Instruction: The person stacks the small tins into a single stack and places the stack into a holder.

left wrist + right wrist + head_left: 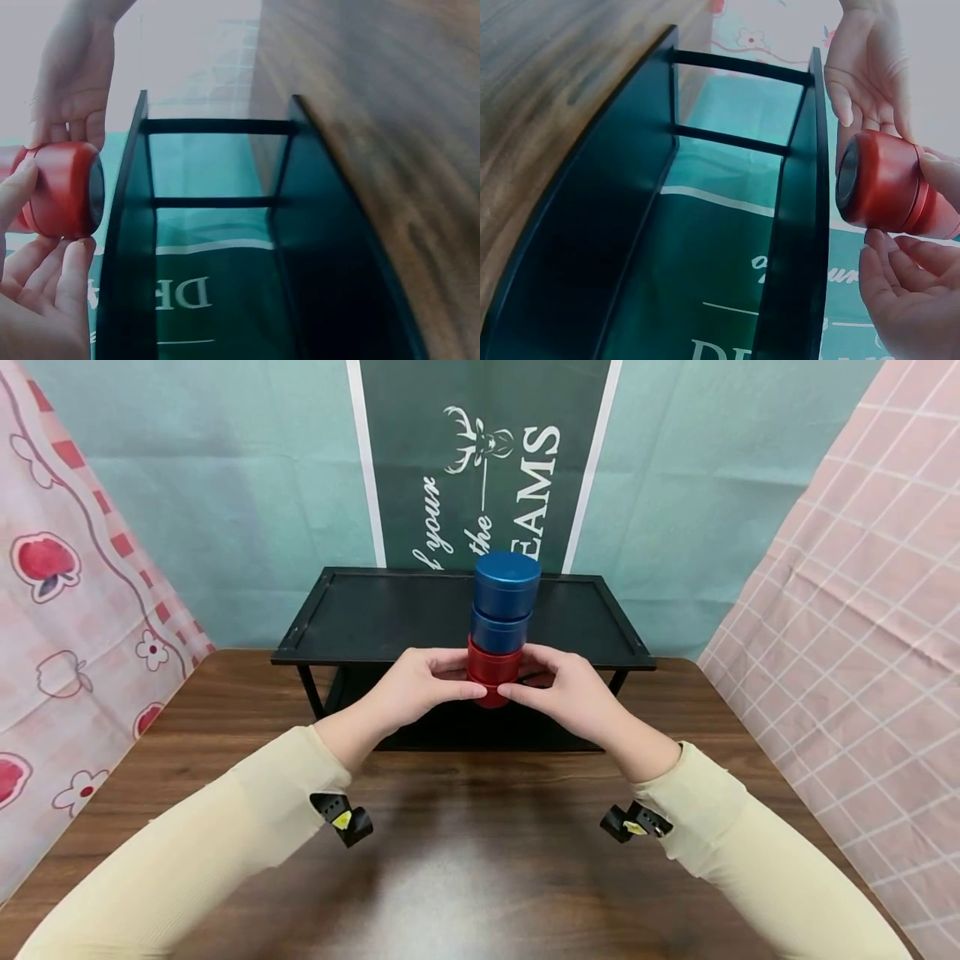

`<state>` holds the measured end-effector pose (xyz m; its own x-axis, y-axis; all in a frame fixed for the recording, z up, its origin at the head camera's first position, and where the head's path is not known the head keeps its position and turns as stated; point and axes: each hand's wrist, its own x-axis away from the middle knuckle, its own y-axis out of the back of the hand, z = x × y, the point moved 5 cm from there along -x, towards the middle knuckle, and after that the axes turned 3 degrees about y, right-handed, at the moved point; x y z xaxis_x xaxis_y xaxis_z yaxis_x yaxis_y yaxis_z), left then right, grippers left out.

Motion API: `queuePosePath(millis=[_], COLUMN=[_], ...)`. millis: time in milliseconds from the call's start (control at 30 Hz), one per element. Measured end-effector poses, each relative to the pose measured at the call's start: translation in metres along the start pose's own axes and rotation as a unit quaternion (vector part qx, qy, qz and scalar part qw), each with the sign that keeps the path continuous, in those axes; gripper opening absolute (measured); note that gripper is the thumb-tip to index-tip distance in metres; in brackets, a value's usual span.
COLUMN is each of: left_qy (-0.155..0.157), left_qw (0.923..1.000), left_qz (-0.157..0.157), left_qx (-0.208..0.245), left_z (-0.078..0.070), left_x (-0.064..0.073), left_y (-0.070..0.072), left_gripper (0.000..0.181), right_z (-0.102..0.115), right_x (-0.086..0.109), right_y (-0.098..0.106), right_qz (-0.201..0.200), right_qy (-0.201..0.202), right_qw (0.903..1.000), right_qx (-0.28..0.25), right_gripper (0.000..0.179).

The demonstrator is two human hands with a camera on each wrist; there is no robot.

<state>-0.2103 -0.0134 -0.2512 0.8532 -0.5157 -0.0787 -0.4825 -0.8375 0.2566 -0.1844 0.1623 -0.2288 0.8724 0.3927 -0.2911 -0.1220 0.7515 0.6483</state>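
Observation:
Both hands hold a stack of metallic cylindrical canisters, blue (506,593) on top and red (493,662) below. My left hand (420,683) grips the red canister from the left, its thumb on the near side and fingers behind. From the right, my right hand (566,687) grips the same canister in the same way, the thumbs close together. In the left wrist view, the red canister (64,187) shows a dark base, slightly apart from the shelf's upper board. The right wrist view also shows the red canister (885,184) between the fingers; the blue part lies outside both wrist views.
A black two-tier shelf (405,610) stands at the back of the brown wooden table (465,860), behind the hands. Teal cloth (225,485) with a dark green lettered panel (480,385) hangs behind it. Pink patterned cloths (862,610) flank both sides.

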Motion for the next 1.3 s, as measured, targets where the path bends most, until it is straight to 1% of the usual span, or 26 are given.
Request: queuePosePath(millis=[167,267,433,600,767,933,1133,1300], left_qy=[-0.005,-0.007,0.001,0.009,0.018,0.034,0.034,0.042], left_qw=[0.9997,0.9995,0.9989,0.9983,0.9975,0.9965,0.9964,0.9954], left_qz=[-0.003,-0.002,0.003,-0.001,-0.007,-0.014,-0.028,-0.039], left_qx=[-0.025,-0.031,-0.046,-0.058,-0.067,-0.075,-0.072,-0.077], left_z=[-0.010,-0.014,-0.015,-0.016,-0.014,-0.008,-0.005,-0.001], left_x=[-0.006,-0.010,-0.019,-0.031,-0.040,-0.047,-0.055,-0.060], left_y=[0.008,0.011,0.018,0.026,0.031,0.033,0.036,0.039], left_gripper=[0.049,0.050,0.051,0.051,0.053,0.053,0.052,0.053], right_z=[0.004,0.005,0.001,-0.008,-0.017,-0.026,-0.034,-0.036], right_x=[-0.008,-0.013,-0.023,-0.035,-0.045,-0.051,-0.059,-0.065], right_y=[0.006,0.009,0.012,0.012,0.012,0.011,0.009,0.007], right_qz=[-0.006,-0.009,-0.008,-0.022,-0.031,-0.031,-0.028,-0.030], right_qy=[0.007,0.012,0.008,0.005,0.004,-0.003,0.000,-0.003], right_qw=[1.0000,0.9999,0.9999,0.9998,0.9995,0.9995,0.9996,0.9995], right_qx=[0.002,0.006,0.010,0.000,-0.006,-0.006,-0.004,-0.009], right_gripper=[0.049,0.051,0.051,0.051,0.052,0.053,0.054,0.054])
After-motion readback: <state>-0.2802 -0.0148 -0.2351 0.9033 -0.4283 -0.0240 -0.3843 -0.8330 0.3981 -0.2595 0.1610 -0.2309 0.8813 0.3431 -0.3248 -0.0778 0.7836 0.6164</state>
